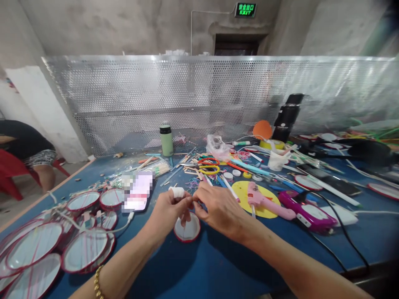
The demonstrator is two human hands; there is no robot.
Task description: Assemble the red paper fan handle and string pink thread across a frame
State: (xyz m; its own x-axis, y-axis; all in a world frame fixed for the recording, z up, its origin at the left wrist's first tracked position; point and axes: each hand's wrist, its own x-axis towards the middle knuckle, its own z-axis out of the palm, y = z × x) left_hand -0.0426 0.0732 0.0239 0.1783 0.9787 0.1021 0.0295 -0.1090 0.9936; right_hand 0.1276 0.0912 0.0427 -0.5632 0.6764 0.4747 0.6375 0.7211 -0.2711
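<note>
My left hand (172, 206) and my right hand (216, 204) meet with pinched fingertips in the middle of the view. Whatever sits between the fingertips is too small to make out. White tape (176, 192) wraps one finger of my left hand. Just below the fingertips is a small round white disc (190, 231) with a red rim; the left fingers partly cover it. Several larger red-rimmed discs (34, 245) lie in overlapping piles at the left. A phone (139, 192) with a lit, blurred screen and a white cable is left of my hands.
On the blue table (193, 276), a pink glue gun (264, 201) rests on a yellow disc (238, 189), beside a purple tool (307, 211) with cords. Scissors (209, 167), pens, sticks and a white cup (276, 161) crowd behind. A green bottle (166, 142) stands near the perforated metal screen (140, 95). Someone sits far left (26, 139).
</note>
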